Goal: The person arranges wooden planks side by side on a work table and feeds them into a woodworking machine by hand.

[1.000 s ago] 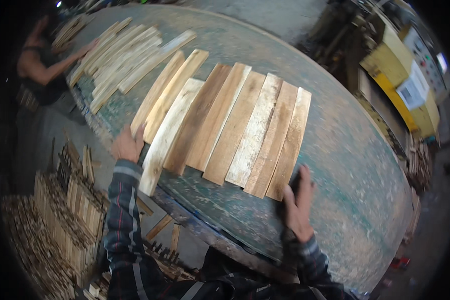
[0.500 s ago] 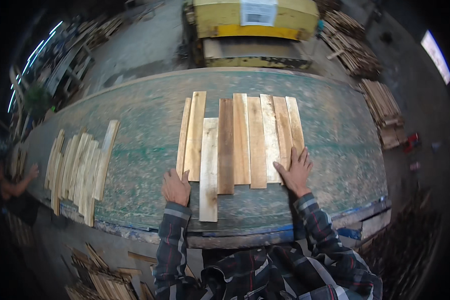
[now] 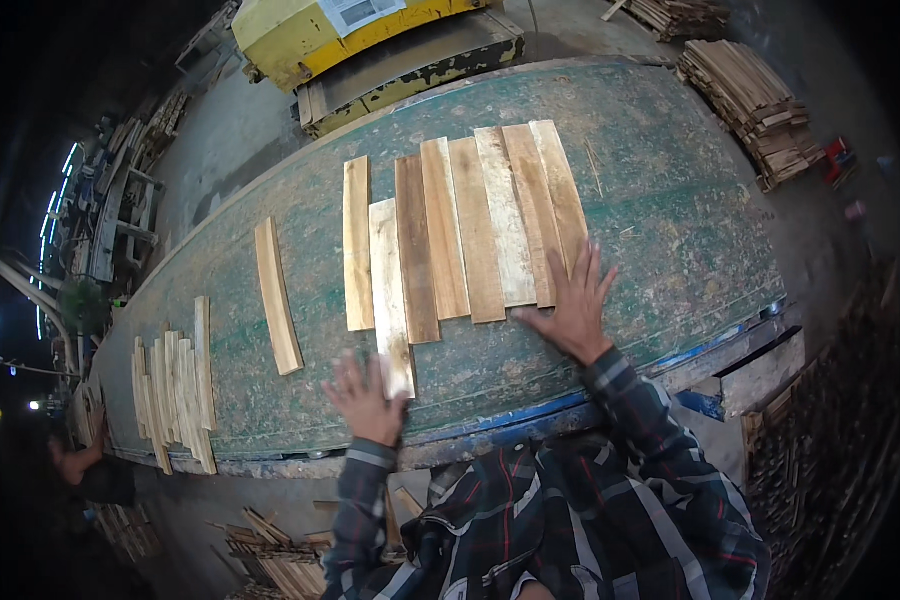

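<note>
Several wooden boards lie side by side on a worn green tabletop. My right hand rests with spread fingers at the near end of the rightmost board. At the near end of a pale board, which juts toward me, my left hand is open with fingers apart; I cannot tell whether it touches the wood. A dark brown board lies just right of the pale one. Apart from the row, to its left, is a single narrow board.
Another group of narrow boards lies at the table's left end, where a person's arm shows. A yellow machine stands beyond the far edge. Stacked wood sits at the far right, more wood below the near edge.
The leftmost narrow board has moved left, away from the row. My left hand has spread its fingers and come to the pale board's near end. The whole view has turned.
</note>
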